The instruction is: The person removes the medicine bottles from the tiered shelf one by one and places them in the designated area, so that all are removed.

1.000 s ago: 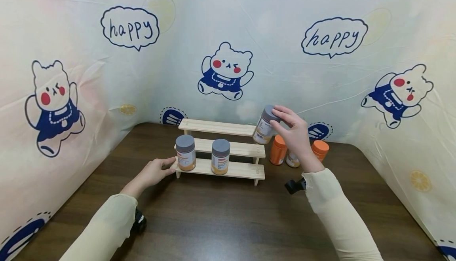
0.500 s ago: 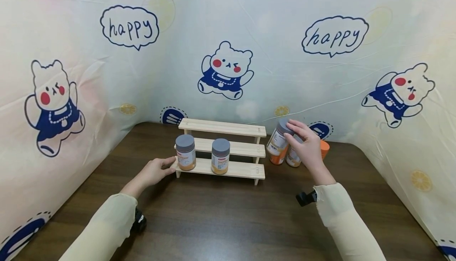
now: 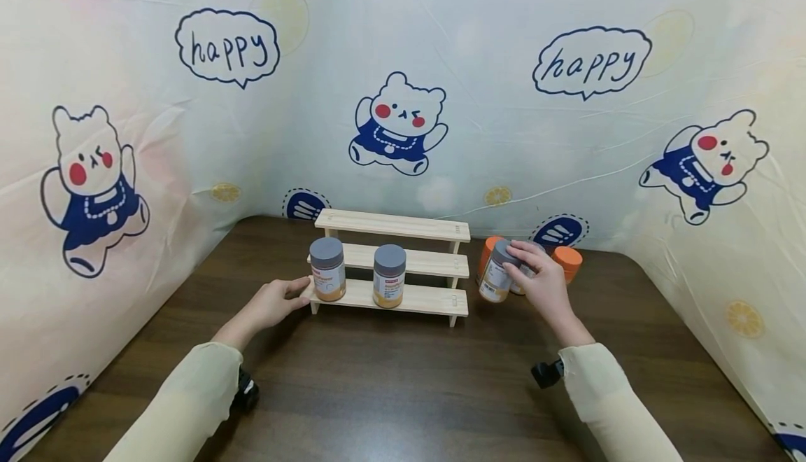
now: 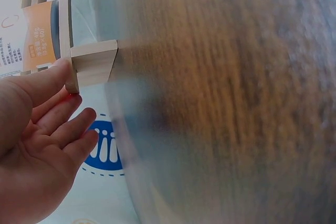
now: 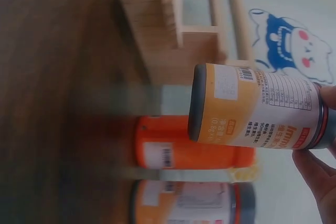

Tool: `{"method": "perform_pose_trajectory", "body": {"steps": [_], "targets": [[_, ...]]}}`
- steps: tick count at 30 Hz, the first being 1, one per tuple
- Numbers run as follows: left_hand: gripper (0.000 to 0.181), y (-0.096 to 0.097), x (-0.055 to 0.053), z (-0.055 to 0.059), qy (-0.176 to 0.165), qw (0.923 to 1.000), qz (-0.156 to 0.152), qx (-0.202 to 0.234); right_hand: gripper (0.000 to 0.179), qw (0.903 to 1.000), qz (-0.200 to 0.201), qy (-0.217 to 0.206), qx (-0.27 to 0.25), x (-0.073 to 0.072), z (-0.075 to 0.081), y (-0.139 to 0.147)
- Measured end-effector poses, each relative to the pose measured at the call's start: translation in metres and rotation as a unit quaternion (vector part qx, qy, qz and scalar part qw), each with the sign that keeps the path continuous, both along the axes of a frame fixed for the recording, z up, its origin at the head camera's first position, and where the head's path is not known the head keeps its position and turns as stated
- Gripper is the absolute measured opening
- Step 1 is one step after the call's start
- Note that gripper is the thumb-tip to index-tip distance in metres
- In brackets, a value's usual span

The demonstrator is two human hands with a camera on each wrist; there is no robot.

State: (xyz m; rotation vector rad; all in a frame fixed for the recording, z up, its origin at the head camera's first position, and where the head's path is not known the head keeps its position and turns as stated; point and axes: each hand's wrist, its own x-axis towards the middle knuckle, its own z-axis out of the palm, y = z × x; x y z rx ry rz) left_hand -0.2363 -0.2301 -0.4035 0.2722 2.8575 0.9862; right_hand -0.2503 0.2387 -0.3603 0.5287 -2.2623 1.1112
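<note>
R hand pinches a jar by its grey cap betw. thumb & fingers, prob. so body & label hang free. Held jar tilts slightly, base twd rack, just R of it; right-wrist view shows the base off the table. L hand pinches the L end of the lowest shelf, likely to steady it. On that shelf: end jar & mid jar, upright, apart, labels fwd, prob. for easy reading. Behind held jar: orange jar, grey-capped jar beside it; far orange jar further R.
</note>
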Motion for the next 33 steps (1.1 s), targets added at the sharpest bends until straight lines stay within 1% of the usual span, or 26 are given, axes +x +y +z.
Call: {"method": "perform_pose_trajectory", "body": {"steps": [6,11,17,24,28,33], "targets": [[0.051,0.0,0.001,0.0,0.005,1.0,-0.002,0.002,0.028,0.9999,0.002,-0.004,0.015,0.0,-0.016,0.003],[0.051,0.001,0.001,0.0,0.011,0.9999,-0.005,0.0,0.028,0.9997,0.013,-0.019,0.01,-0.001,-0.026,0.007],[0.05,0.0,0.0,0.0,0.013,0.9999,-0.005,-0.002,0.027,0.999,0.032,-0.031,0.001,-0.003,-0.032,0.009],[0.051,0.0,-0.001,0.0,0.008,1.0,-0.004,-0.001,0.028,0.9987,0.042,-0.023,0.017,-0.004,-0.039,0.011],[0.051,0.0,-0.001,0.0,0.01,0.9999,-0.003,0.001,0.028,0.9985,0.049,-0.021,0.012,-0.004,-0.04,0.012],[0.051,0.0,-0.001,0.0,0.01,0.9999,-0.004,0.002,0.028,0.9976,0.055,-0.038,0.017,-0.003,-0.04,0.014]]}}
